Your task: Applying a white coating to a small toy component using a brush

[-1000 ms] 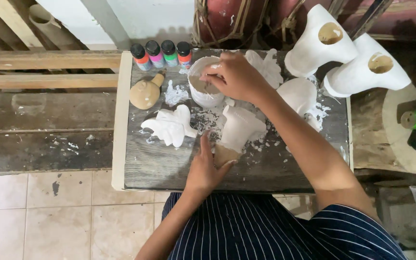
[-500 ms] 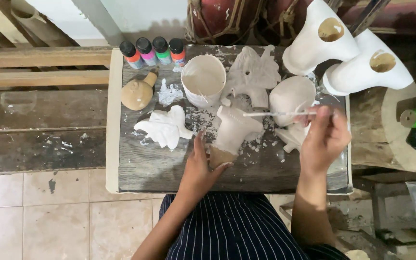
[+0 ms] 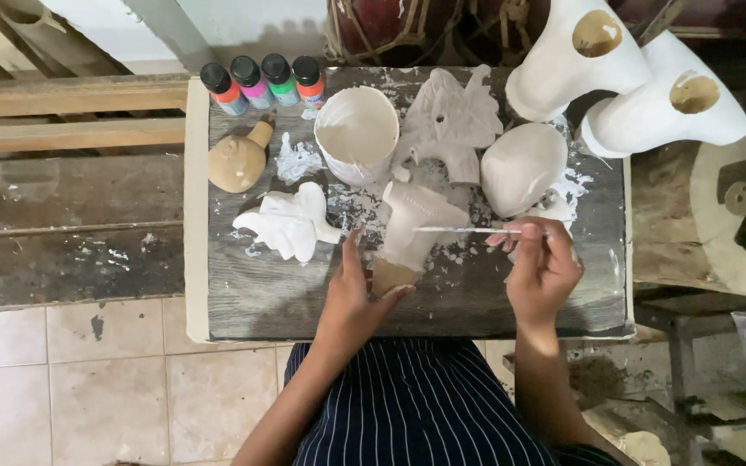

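A clay figurine (image 3: 412, 229), coated white on top with a bare brown base, stands in the middle of a dark wooden board (image 3: 252, 298). My left hand (image 3: 351, 293) grips its base from the near side. My right hand (image 3: 541, 263) holds a thin paintbrush (image 3: 455, 229) level, with its tip touching the figurine's white side. A white cup of paint (image 3: 357, 131) stands just behind the figurine.
Several small paint bottles (image 3: 261, 82) line the board's far left edge. Around the figurine lie a brown gourd-shaped piece (image 3: 237, 162), a white leaf-shaped piece (image 3: 291, 223), a pale winged piece (image 3: 449, 121) and a pale egg-shaped piece (image 3: 522, 166). Two white vases (image 3: 628, 82) stand far right.
My right hand left the paint cup, swung out to the right, then came back down toward me, bringing the brush tip onto the figurine. My left hand kept its hold on the base.
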